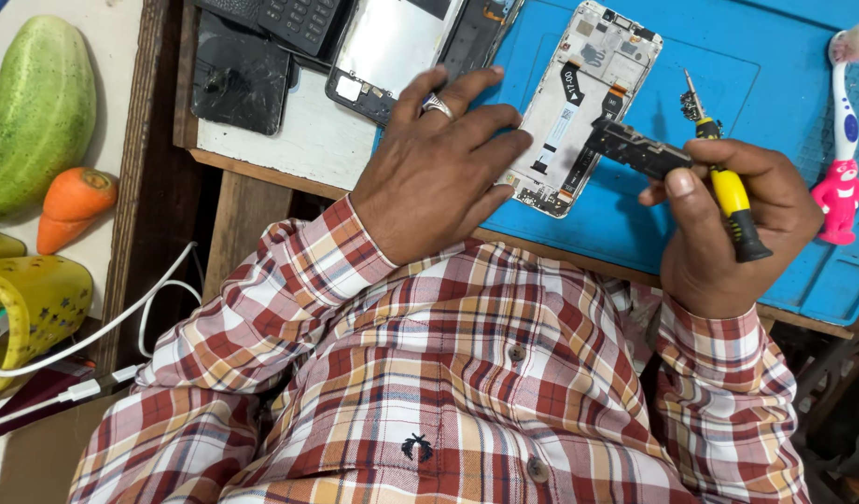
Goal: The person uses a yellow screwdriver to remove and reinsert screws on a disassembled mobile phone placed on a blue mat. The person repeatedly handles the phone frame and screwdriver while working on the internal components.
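An opened white phone frame [579, 103] with exposed flex cables lies on a blue work mat [784, 93]. My left hand [439, 163], a ring on one finger, rests flat against the frame's left edge, holding it down. My right hand [737, 229] grips a yellow-and-black screwdriver [723, 182], tip pointing up, and also pinches a small black phone part [639, 149] between thumb and fingers, just right of the frame.
Other phone pieces lie at the top: a keypad phone [294, 19], a dark back cover [238, 75], another phone shell [392, 47]. A pink-and-white toothbrush [842, 140] lies at the right. A cucumber [37, 112], carrot [73, 207], yellow mug [33, 303] and white cable [140, 313] sit left.
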